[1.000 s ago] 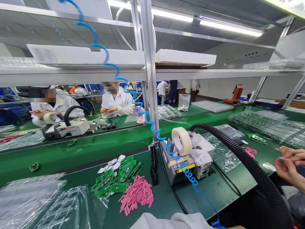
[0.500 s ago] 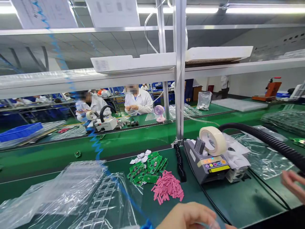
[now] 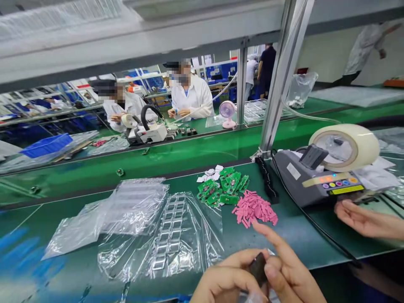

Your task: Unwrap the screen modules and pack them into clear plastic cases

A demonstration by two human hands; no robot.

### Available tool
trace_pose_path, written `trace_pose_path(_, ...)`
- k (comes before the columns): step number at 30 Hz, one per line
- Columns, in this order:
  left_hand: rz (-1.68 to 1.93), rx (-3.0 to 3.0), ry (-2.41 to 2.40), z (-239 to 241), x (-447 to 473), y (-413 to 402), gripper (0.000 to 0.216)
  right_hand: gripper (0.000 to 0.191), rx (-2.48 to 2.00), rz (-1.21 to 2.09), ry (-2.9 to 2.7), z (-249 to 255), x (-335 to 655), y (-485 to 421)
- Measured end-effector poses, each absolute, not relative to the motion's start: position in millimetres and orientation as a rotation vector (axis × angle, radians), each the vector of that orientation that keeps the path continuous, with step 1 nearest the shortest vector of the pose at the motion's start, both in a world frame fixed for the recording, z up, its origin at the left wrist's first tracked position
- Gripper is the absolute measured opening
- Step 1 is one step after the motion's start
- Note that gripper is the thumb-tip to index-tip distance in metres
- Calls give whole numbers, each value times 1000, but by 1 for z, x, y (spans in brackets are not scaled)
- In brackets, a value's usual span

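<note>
At the bottom of the head view my left hand pinches a small dark, block-like piece between thumb and fingers. My right hand meets it from the other side; its thumb and bent fingers grip the same piece, and its index finger points up and away. Some clear plastic shows below the piece, partly hidden by the fingers. Just beyond my hands lies a heap of pink strips. Behind it are green circuit boards and white square pieces.
A grey tape dispenser with a big tape roll stands at right; a co-worker's hand is at its front. Clear plastic bags and a clear tray lie left. A metal post rises behind the bench.
The view has tilted down and shifted left. Both my hands now show together at the dark piece. The co-worker's hand has come to the front of the tape dispenser.
</note>
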State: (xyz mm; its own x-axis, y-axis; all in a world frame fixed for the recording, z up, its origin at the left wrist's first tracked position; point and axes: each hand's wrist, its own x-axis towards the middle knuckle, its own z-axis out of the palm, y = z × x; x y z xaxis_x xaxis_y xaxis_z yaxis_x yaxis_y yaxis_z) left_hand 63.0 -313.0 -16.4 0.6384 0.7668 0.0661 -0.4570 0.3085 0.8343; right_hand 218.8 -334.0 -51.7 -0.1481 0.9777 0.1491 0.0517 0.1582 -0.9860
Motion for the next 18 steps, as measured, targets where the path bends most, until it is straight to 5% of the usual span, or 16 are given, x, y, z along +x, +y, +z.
trace_pose_path(5, 938, 980, 315, -22, 57, -311, 30, 40, -1126, 807, -1555, -38, 212, -329)
trace_pose_path(9, 887, 966, 356, -16, 55, -313, 27, 11, -1063, 284, -1793, -16, 227, -316)
trace_pose_path(18, 930, 980, 399, -15, 64, -319, 23, 32, -1084, 138, -1841, 3, 231, -311)
